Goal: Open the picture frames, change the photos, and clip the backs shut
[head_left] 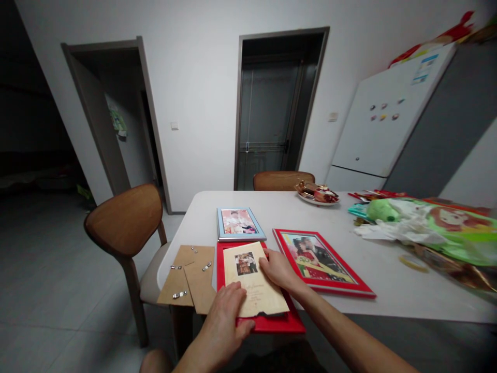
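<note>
A cream printed sheet [252,292] with a small photo and a torn lower edge lies over a red picture frame [281,325] at the table's front edge. My left hand [227,308] grips the sheet's lower left side, its thumb near the frame's front rim. My right hand [277,267] holds the sheet's upper right edge between thumb and fingers. Most of the frame's inside is hidden under the sheet. To the left lie brown backing boards [198,282] with metal clips. Behind is a light blue photo frame [240,224], and on the right another red photo frame [322,263].
The white table [267,204] also bears a plate of items [317,195], a green plastic bag [446,225], crumpled white tissue [399,230] and a roll of tape [413,263]. Wooden chairs [128,217] stand left and behind. A white fridge [384,119] is at the right.
</note>
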`<action>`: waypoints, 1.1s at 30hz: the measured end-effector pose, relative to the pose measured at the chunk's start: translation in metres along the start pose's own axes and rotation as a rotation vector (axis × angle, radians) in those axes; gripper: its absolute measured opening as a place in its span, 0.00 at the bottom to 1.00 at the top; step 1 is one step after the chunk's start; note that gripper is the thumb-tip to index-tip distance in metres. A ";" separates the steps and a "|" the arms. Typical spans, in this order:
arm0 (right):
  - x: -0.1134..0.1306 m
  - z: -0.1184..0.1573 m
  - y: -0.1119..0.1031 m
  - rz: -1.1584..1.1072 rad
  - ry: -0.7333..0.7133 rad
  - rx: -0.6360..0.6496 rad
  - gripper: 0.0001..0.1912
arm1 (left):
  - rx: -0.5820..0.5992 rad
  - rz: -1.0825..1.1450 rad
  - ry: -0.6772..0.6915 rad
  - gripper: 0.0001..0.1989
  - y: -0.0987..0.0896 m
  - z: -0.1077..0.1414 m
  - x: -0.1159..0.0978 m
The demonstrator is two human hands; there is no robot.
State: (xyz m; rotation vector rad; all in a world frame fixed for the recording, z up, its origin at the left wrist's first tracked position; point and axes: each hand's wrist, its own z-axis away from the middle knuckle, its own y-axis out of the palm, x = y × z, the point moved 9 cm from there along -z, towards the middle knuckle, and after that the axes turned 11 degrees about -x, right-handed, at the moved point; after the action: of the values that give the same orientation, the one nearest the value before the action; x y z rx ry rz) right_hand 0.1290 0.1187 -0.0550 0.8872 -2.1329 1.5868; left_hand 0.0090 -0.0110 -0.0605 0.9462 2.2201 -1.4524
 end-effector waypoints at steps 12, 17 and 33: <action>0.014 0.017 -0.006 0.355 -0.146 -0.057 0.17 | -0.036 -0.061 0.015 0.24 -0.022 0.005 0.005; 0.068 0.045 0.011 0.077 -0.340 0.055 0.15 | -0.073 -0.347 -0.154 0.30 -0.072 0.020 0.079; 0.166 0.083 0.036 -0.285 -0.507 0.118 0.24 | -0.460 -0.428 0.044 0.15 -0.100 0.021 0.062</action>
State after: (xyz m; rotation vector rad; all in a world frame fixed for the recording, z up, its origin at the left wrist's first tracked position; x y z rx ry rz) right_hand -0.0105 0.0009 -0.0079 1.7005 -2.1010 1.4631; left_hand -0.1064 -0.0339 -0.0374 0.3709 2.7355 -0.9872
